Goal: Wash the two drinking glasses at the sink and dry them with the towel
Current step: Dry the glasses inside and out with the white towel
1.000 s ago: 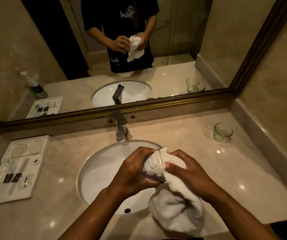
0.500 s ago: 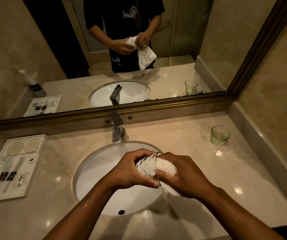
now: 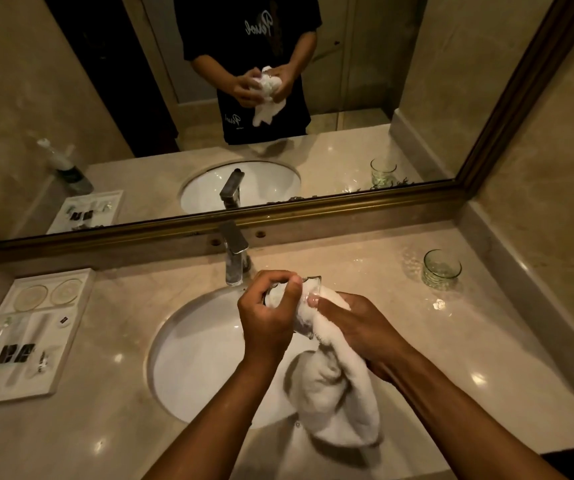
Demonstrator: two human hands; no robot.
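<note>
- Since it carries everything here, the marble worktop (image 3: 365,271) comes first, with the framed mirror (image 3: 451,98) behind it reflecting the person's hands and towel.
- Set into the worktop, the white sink (image 3: 202,358) lies under both hands, a sensible place to work since drips fall into the basin, not onto the marble.
- At the left edge sits an amenity tray (image 3: 25,334), well apart from the work and out of splash range.
- From the right hand, the white towel (image 3: 341,393) hangs down over the basin, its upper end stuffed into the glass so the cloth can wipe the inside wall.
- On the cloth side, the right hand (image 3: 365,330) has its fingers pressing towel into the mouth; its grip is closed round the bunched cloth.
- Opposite it, the left hand (image 3: 268,317) wraps the held glass (image 3: 308,294) from outside, fingers curled firmly round it, probably so the glass can be turned against the cloth.
- Tilted on its side over the sink, that glass is mostly hidden; only part of the rim shows clearly.
- Upright at the right of the worktop stands the second glass (image 3: 441,268), near the wall, seemingly parked clear of the work.
</note>
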